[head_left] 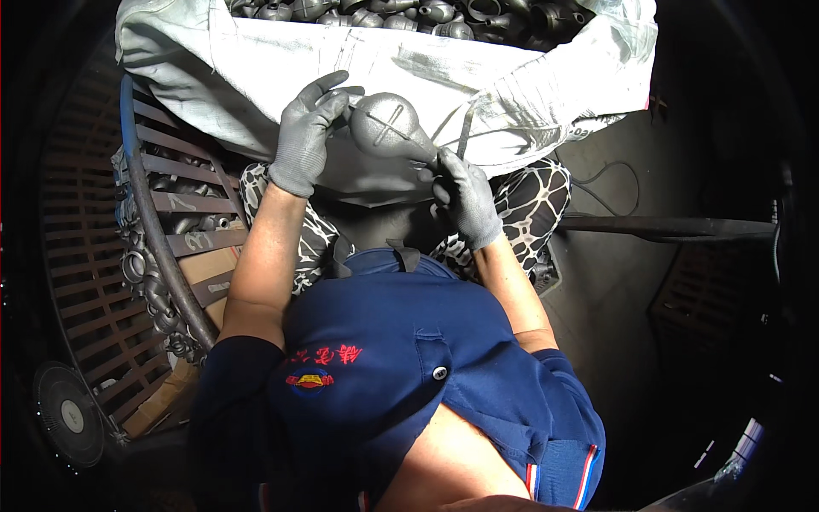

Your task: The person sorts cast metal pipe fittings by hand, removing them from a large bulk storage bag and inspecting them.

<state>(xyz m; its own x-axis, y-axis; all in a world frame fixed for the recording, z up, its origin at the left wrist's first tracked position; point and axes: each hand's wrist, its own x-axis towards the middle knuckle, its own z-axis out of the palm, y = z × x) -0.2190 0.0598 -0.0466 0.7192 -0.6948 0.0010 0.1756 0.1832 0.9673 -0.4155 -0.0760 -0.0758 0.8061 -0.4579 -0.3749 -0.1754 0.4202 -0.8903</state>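
A grey metal casting point(381, 121) with a round bulb and a narrowing neck is held up in front of the white sack. A cross-shaped mark shows on its bulb. My right hand point(465, 198), in a grey glove, closes round the neck end. My left hand point(307, 135), gloved too, pinches at the bulb's left edge. From its fingertips a thin dark line runs over the bulb; whether this is a slim tool or part of the casting, I cannot tell.
The white woven sack point(290, 64) ahead holds many dark metal castings point(401, 15). To the left stands a slatted metal basket point(136, 162) with similar parts and cardboard. A fan point(72, 416) is at lower left. A dark bar point(665, 226) and a cable point(636, 183) lie right.
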